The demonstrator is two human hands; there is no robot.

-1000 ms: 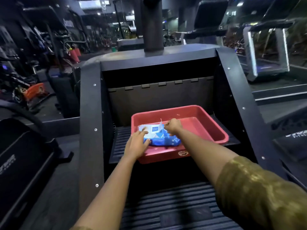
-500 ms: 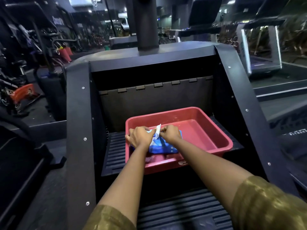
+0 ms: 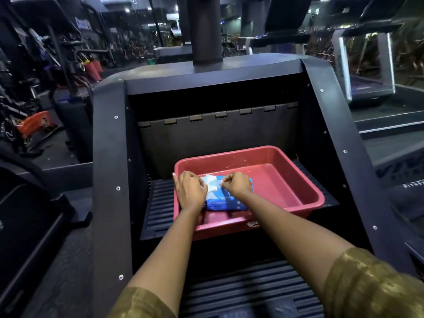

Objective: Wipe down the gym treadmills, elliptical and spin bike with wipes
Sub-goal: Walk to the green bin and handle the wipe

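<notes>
A blue pack of wipes point(image 3: 226, 201) lies in the left part of a red plastic tray point(image 3: 284, 175) that sits on a ribbed step of a black stair machine point(image 3: 110, 157). My left hand point(image 3: 191, 190) rests on the pack's left end and holds it down. My right hand point(image 3: 237, 184) has curled fingers that pinch the pack's clear flap. A white wipe point(image 3: 211, 185) sticks up from the opening between both hands.
The stair machine's tall side panels flank the tray, with its centre column point(image 3: 206, 31) rising behind. Treadmills point(image 3: 367, 65) stand at the right. Dark gym machines and an orange item point(image 3: 37, 123) fill the left.
My left hand moved from the tray's near edge onto the pack. My right hand peeled the flap rightwards, and the white wipe now shows at the opening.
</notes>
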